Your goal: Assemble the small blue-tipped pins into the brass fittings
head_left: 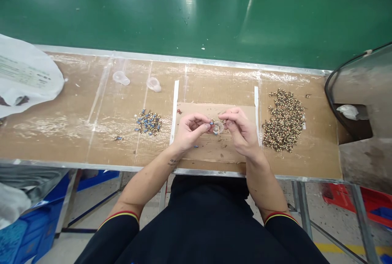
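The left hand (pixel 191 132) pinches a small blue-tipped metal part (pixel 212 122) between thumb and forefinger, at the upper left of a small clear cup (pixel 218 128). The cup is between the two hands, above the sheet of cardboard (pixel 211 153); whether it rests there or is held cannot be told. The right hand (pixel 241 133) has its thumb and forefinger drawn close beside the cup's right side; what, if anything, those fingers grip is too small to tell.

The cardboard lies on the bench (pixel 101 104), with a left white strip (pixel 174 110) along its left side and a right white strip (pixel 256 104) by its upper right side. Its lower edge runs near the front edge of the bench. A loose blue piece (pixel 196 146) lies on it, just below the left hand.

Left of the left strip sits a pile of blue-tipped parts (pixel 149 123), with a stretch of bench between. Two clear plastic pieces, one at the left (pixel 121 78) and one at the right (pixel 153 84), lie beyond that pile. Right of the right strip, a bigger pile of brass-coloured parts (pixel 284 121) spreads well inside the bench's right edge, short of the metal box (pixel 364 125)
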`<state>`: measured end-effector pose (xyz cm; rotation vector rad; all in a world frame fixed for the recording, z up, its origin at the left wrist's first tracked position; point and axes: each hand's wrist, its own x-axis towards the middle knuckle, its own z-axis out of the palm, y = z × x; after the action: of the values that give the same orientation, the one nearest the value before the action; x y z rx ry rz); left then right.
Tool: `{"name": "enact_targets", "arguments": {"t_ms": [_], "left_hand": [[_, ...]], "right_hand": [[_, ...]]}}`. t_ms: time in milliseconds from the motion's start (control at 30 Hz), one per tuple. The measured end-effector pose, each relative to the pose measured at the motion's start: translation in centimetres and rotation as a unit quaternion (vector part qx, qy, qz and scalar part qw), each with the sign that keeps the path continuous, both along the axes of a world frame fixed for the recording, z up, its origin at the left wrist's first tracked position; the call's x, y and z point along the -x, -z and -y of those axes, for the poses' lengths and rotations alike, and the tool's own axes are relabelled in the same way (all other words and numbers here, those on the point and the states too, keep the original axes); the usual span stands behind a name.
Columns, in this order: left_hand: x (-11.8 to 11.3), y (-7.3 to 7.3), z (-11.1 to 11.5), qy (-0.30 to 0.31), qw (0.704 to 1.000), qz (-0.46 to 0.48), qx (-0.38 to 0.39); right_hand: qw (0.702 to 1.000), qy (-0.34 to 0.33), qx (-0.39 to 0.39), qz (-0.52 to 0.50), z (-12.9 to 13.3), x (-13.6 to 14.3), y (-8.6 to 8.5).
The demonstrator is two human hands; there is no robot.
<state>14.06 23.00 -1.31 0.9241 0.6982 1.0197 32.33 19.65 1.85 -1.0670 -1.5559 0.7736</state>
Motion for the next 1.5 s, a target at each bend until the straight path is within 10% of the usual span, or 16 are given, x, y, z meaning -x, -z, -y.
{"name": "enact_targets", "arguments": {"t_ms": [1500], "left_hand": [[-0.1, -1.0, 0.4, -0.062, 0.988, -0.055, -0.134]], "right_hand": [[0.989, 0.060, 0.085, -0.100, 0.2, 1.9, 0.7]]}}
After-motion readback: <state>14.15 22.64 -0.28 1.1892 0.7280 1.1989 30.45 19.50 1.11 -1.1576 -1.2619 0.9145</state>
